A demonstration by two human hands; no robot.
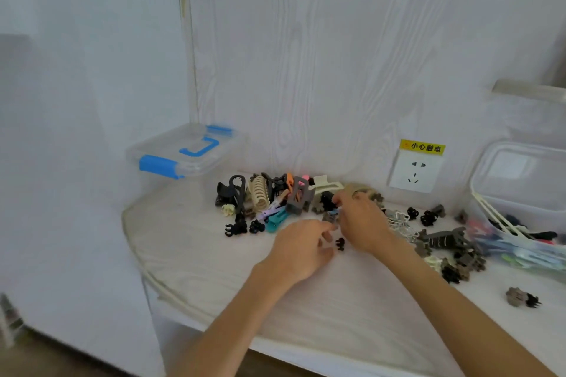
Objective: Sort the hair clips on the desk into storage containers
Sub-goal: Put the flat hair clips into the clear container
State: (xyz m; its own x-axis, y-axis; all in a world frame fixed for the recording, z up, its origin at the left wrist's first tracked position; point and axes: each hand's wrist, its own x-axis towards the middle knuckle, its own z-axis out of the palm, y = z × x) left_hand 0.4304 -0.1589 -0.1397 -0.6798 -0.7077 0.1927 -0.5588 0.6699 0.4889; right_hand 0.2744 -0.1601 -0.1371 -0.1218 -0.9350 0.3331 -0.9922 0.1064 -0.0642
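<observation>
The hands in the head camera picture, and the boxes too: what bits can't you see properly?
- Right hand: its back hides the fingertips, so whether it grips a clip is unclear.
- Left hand: curled fingers blurred; any small clip inside cannot be told.
- Clear plastic tub with white handle: cut off by the right edge; contents blurred.
- Clear lidded box with blue latches: see-through and blurred; contents unclear.
- Small black claw clip: too small for detail.

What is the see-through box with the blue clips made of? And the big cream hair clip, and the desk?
The box looks like clear, glossy plastic: the wall shows through it, and its blue latches look like matte plastic. The cream hair clip seems to be smooth, matte plastic, with moulded curved teeth. The desk looks like pale wood or wood-print laminate, given its faint grain lines; which one is unclear.
</observation>
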